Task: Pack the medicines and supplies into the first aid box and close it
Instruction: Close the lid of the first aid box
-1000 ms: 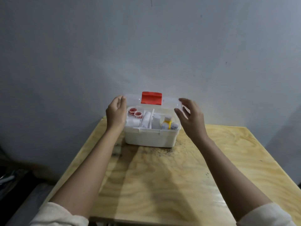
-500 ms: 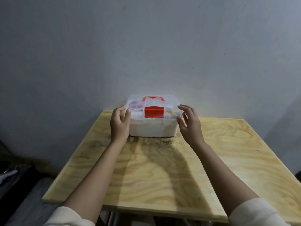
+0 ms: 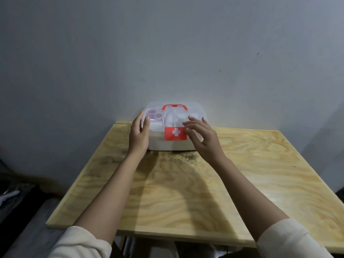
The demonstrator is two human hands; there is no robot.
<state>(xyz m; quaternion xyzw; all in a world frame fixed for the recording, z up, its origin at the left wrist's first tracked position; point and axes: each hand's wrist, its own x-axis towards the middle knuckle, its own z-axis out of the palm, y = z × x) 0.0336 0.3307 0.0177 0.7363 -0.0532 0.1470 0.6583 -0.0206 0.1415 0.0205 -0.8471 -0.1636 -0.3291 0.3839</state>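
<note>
The left grip (image 3: 138, 135) lies flat against the left end of the first aid box (image 3: 158, 144), fingers straight and the thumb up on the edge of the clear lid (image 3: 195, 111); it holds nothing and only steadies the box. The right grip (image 3: 202, 136) is likewise unclenched, its fingers spread and loose over the front right of the lid, just beside the red latch (image 3: 175, 133) with its white cross.

The box sits at the far edge of the counter (image 3: 186, 192), close to the wall (image 3: 167, 53). Its lid is down, and the supplies (image 3: 154, 114) show dimly through it, under the red handle (image 3: 174, 106). Packing looks done and closing is the step in hand. The latch hangs down over the front, but whether it has snapped home cannot be told. The next move likely calls for a firm press on the latch while the left grip braces the box.

A dark stain (image 3: 186, 157) marks the counter in front of the box. Nothing stands between the right grip and the latch.
</note>
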